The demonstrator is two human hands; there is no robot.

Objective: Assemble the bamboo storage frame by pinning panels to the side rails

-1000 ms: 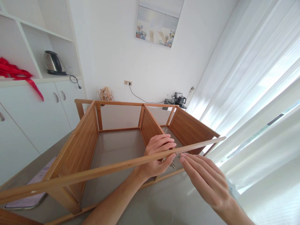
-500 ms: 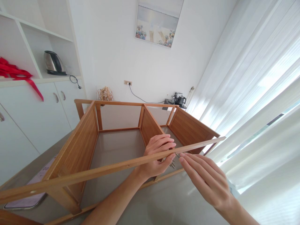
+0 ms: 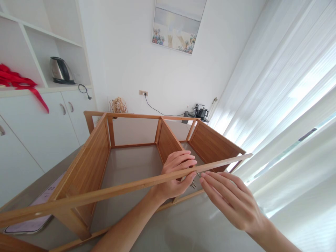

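A wooden shelf frame [image 3: 160,117] with slatted side and middle panels lies on the grey table. Its near top rail [image 3: 118,189] runs slantwise in front of me. Around this rail, by the middle panel [image 3: 172,145], my left hand [image 3: 175,175] is closed, thumb on the near side and fingers beyond. My right hand [image 3: 231,199] pinches a small thin metal piece [image 3: 198,174] against the rail's near face, close to my left thumb. Its kind is mostly hidden by the fingertips. Several metal screws [image 3: 193,184] lie just below the left thumb.
A phone [image 3: 31,220] lies on the table [image 3: 183,224] at the left, partly behind the rail. White cabinets with an electric kettle [image 3: 60,70] and red ribbon [image 3: 15,78] stand left. Curtains [image 3: 283,87] hang right. A coffee-maker-like appliance [image 3: 201,112] stands behind.
My right hand has shifted slightly, its fingers still pinched on the small metal piece. The left hand and the frame stay in place.
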